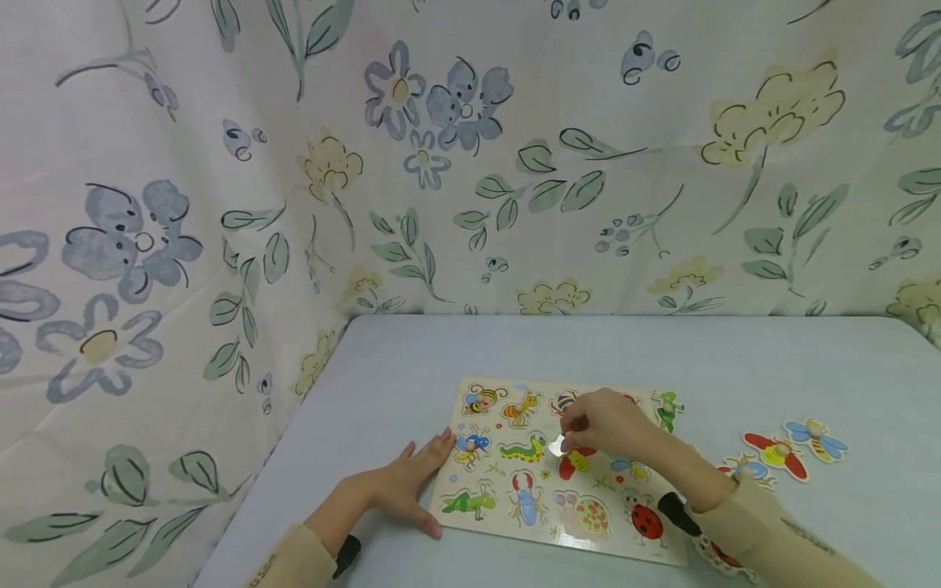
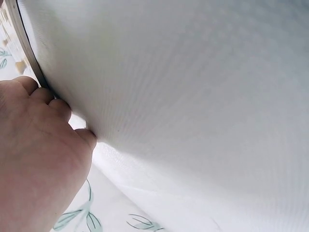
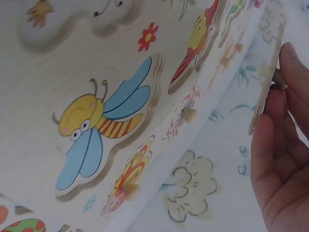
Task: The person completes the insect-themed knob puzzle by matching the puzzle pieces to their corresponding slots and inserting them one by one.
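A flat wooden insect puzzle board (image 1: 617, 547) lies on the table, with knobbed pieces such as a green caterpillar (image 1: 524, 447) and a blue beetle (image 1: 526, 498) on it. Fingers spread, my left hand (image 1: 408, 482) rests at the board's left edge. Over the middle of the board, my right hand (image 1: 610, 425) pinches a thin wooden puzzle piece (image 3: 264, 96) by its knob. That piece is tilted and seen edge-on in the right wrist view, so its picture is hidden. A recess printed with a blue-winged insect (image 3: 108, 121) shows in the board there.
Loose puzzle pieces lie right of the board: a blue-winged insect (image 1: 816, 441), a red-winged insect (image 1: 777, 454) and another partly overlapped piece (image 1: 746, 469). A ladybug piece (image 1: 724, 559) is partly under my right forearm. Behind the white table (image 1: 412, 351) hangs a flowered curtain (image 1: 470, 229).
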The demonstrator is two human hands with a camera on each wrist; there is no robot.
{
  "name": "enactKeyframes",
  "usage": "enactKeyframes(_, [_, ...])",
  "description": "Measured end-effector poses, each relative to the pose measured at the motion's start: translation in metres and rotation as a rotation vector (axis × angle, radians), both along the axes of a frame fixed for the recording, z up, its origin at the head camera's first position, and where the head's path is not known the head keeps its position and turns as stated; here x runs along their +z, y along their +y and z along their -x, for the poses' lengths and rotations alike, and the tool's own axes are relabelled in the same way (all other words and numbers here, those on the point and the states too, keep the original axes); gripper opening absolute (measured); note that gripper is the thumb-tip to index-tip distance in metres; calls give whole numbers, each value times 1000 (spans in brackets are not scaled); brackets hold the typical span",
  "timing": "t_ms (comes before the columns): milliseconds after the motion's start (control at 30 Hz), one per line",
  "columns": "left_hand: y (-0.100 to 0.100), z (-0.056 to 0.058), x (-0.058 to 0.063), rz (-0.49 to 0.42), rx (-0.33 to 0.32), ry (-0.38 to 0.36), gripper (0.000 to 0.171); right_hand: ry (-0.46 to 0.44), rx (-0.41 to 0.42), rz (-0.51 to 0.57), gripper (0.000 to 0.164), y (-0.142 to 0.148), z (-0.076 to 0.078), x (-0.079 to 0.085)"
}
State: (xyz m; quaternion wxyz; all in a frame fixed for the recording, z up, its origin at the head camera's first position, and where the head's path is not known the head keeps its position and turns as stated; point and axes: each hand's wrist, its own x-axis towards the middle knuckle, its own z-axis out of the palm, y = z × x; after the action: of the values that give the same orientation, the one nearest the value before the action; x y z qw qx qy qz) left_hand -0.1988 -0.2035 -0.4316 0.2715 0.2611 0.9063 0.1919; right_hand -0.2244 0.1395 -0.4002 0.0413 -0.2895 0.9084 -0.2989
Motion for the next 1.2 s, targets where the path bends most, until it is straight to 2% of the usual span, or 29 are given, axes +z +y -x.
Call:
enactKeyframes(433, [-1,2,-3,21,3,4,126,30,50,-43,16,-18,9,2])
enactKeyframes(733, [-1,2,-4,22,-1,8,125,43,51,-36,19,-30,11,-5])
enactKeyframes(933, [0,1,-2,19,-2,6,124,44,-9,-60,22,-45,9,-5])
enactKeyframes(1100, [0,2,-2,20,-9,5,124,0,-87,-57,24,-55,12,-4])
enactKeyframes(1200, [-1,2,-2,24,-8,4,124,-41,-100,-62,28,-59,12,-4])
